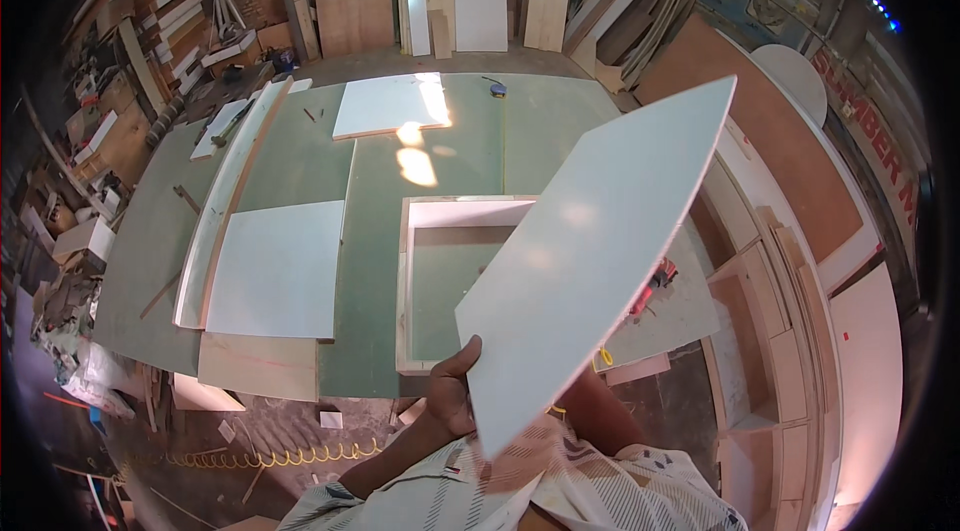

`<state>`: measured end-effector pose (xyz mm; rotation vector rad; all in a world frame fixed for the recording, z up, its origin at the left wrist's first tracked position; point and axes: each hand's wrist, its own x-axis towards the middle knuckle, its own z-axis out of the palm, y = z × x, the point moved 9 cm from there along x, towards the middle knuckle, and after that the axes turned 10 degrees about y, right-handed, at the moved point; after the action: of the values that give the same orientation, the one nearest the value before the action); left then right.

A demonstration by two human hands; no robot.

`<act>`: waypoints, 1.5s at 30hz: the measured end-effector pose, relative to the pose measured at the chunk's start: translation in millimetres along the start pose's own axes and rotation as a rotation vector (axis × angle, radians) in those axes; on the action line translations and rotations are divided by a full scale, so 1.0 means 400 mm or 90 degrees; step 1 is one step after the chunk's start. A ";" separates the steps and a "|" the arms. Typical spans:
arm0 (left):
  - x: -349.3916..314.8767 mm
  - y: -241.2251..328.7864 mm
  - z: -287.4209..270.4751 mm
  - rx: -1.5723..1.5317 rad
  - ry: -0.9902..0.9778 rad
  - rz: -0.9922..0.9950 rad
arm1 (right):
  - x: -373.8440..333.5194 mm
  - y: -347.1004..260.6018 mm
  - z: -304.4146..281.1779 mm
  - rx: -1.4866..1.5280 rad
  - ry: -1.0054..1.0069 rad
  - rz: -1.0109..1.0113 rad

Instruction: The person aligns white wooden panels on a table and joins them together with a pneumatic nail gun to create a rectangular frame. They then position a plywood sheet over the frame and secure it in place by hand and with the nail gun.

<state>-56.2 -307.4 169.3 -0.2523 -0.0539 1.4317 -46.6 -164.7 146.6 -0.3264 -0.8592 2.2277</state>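
Note:
A white panel [585, 246] is held up, tilted, in front of me. My left hand [455, 389] is closed on its lower left edge, the thumb lying against the near face. Of my right arm only the forearm [600, 409] shows; the hand is hidden behind the panel. Beneath the panel, an open rectangular wooden frame [404, 281] with white inner sides lies on the green worktable [370, 311], its right part covered from sight. Just past the panel's right edge, a red tool [655, 283] shows in part.
White boards [275, 266] [380, 109] and a long narrow white piece [225, 221] lie on the table. A tape measure [498, 90] sits at the far side, its tape drawn out. Cabinet frames [755, 331] stand at right. A coiled yellow hose [270, 456] hangs below the near edge.

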 end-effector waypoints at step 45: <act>-0.280 0.480 -0.325 1.079 0.723 0.810 | -0.049 -0.101 -0.447 -1.156 0.561 -0.334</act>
<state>-234.4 -413.3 16.5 0.4587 2.4858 1.7539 70.4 -70.7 39.4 -1.4605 -1.8110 0.1531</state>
